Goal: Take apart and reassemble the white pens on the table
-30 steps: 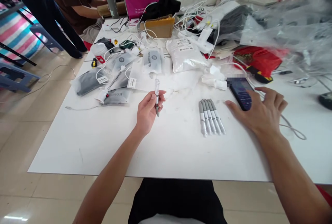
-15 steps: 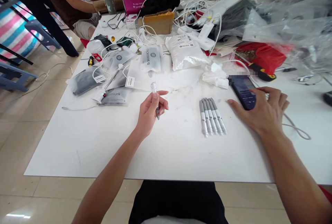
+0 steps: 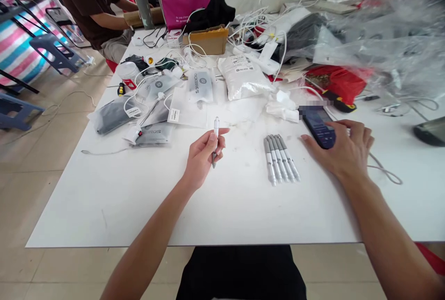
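A pen is held upright over the white table, pinched between thumb and fingers of the left hand. Five like pens are already laid side by side nearby; this one is not yet among them. The right hand is spread flat, its fingertips on a phone, with nothing gripped.

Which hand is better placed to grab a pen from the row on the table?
Right, probably. The right hand lies open just beside the row of pens, fingers only resting on the phone. The left hand is farther off and grips a pen.
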A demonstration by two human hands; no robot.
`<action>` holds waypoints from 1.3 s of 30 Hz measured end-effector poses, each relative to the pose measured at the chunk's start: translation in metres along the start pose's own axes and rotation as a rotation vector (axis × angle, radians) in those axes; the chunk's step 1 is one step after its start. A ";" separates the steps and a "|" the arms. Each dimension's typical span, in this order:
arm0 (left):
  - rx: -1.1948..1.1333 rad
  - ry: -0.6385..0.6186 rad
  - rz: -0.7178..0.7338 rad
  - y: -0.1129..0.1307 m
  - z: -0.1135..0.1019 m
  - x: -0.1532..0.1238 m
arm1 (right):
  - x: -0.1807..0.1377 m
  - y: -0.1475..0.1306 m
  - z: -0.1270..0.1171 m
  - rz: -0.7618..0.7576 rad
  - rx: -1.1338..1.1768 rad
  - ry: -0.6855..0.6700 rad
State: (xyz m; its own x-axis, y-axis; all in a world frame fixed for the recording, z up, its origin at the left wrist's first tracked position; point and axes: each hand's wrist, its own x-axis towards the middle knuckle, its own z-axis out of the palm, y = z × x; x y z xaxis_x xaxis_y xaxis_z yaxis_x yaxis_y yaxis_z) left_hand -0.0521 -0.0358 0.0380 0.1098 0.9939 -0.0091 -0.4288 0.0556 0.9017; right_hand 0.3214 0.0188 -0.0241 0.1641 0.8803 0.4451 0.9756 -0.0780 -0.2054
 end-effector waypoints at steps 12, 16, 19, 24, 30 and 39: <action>0.010 -0.264 -0.230 -0.004 -0.007 0.000 | -0.016 -0.147 -0.031 -0.554 1.078 -0.429; 0.232 -0.314 -0.201 -0.012 -0.016 0.002 | -0.011 -0.166 -0.023 -0.687 1.074 -0.308; 0.361 -0.240 -0.075 -0.017 -0.021 0.005 | -0.009 -0.159 -0.014 -0.654 1.068 -0.182; 0.647 -0.182 0.085 -0.021 -0.023 0.007 | -0.015 -0.147 -0.008 -0.633 0.996 -0.138; 1.096 -0.061 0.441 -0.028 -0.023 0.005 | -0.021 -0.148 -0.009 -0.561 0.923 -0.125; 1.230 0.011 0.756 -0.031 -0.019 0.008 | -0.020 -0.144 -0.008 -0.820 0.849 -0.224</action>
State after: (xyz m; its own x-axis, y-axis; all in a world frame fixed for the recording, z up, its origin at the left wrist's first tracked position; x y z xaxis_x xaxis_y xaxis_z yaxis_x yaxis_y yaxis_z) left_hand -0.0554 -0.0280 0.0013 0.2006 0.7490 0.6315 0.6501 -0.5840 0.4862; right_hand 0.1793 0.0083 0.0037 -0.5722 0.5919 0.5676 0.3561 0.8028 -0.4782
